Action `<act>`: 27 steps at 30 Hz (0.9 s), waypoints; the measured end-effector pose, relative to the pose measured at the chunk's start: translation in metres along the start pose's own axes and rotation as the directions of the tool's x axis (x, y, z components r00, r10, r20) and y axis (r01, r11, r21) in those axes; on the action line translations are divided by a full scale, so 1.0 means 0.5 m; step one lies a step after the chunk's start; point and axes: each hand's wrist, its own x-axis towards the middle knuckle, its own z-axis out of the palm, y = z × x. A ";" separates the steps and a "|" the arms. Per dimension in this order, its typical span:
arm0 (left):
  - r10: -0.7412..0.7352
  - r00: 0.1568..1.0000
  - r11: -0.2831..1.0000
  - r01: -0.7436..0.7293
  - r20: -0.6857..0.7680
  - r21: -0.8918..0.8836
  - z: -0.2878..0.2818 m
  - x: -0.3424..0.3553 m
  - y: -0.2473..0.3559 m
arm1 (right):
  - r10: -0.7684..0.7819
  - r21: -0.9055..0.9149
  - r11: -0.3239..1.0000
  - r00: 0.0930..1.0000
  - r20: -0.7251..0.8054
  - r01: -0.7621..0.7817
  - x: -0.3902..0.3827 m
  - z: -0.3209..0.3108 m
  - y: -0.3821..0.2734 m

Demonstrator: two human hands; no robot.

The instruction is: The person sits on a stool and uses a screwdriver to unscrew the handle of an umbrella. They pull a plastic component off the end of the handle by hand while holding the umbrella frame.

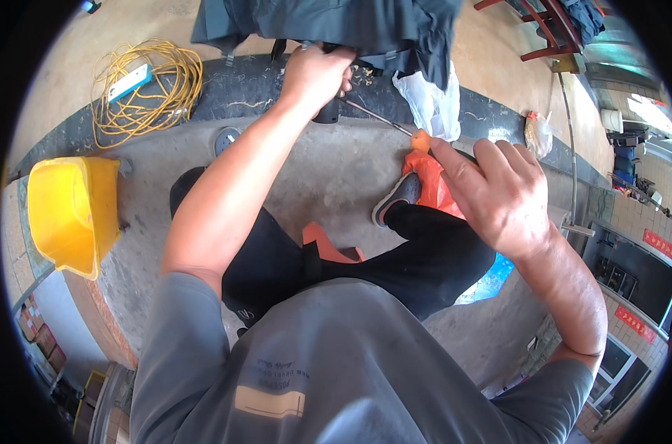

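Observation:
Out to the right, my right hand (499, 189) is closed round the orange handle of a screwdriver (380, 118). Its thin metal shaft slants up and left, with the tip close to the fingers of my left hand (315, 74). That hand is closed at the lower edge of a large dark grey cloth (321, 22), and what its fingers grip is largely hidden. Just below them a black cylindrical part (327, 112) shows. Whether the screwdriver tip touches that part I cannot tell.
At left lie a coiled yellow cable (191, 81) with a power strip (130, 83) and a yellow bucket (73, 214). A white plastic bag (432, 103) hangs right of the cloth. An orange-red bag (433, 185) lies beside my shoe (395, 198); a dark red wooden frame (550, 29) stands far right.

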 end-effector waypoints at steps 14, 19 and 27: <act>0.070 0.995 0.996 -0.074 -0.072 -0.055 -0.008 -0.008 0.005 | 0.445 0.685 -0.416 0.524 0.727 -0.598 -0.023 0.022 0.007; 0.049 0.998 0.994 -0.051 -0.027 -0.099 -0.011 -0.012 0.019 | 0.267 0.547 0.806 0.964 0.007 -0.227 -0.026 0.027 -0.006; 0.030 0.998 0.986 -0.039 -0.059 -0.164 -0.011 -0.021 0.030 | -0.054 0.173 0.984 0.998 0.012 0.051 -0.016 -0.017 0.002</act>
